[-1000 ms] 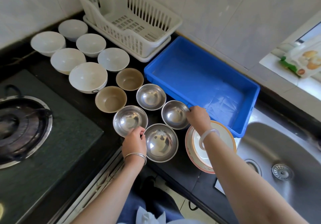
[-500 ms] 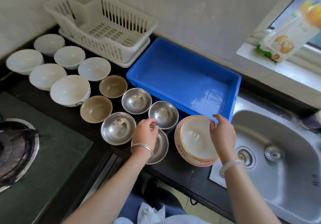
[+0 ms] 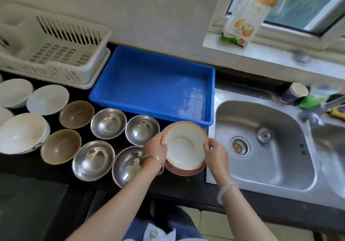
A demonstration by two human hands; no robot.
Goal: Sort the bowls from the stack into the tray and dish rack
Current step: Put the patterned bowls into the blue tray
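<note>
I have my left hand and right hand closed on opposite rims of the top bowl of the stack, on the table just before the blue tray, dish rack far left.

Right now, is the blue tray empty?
Empty: the blue tray shows only its bare floor; every bowl sits outside it on the counter.

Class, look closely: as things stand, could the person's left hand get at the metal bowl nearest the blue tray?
Probably yes. The left hand grips the orange-rimmed bowl stack right beside that metal bowl, with nothing between, but it must let go first.
</note>
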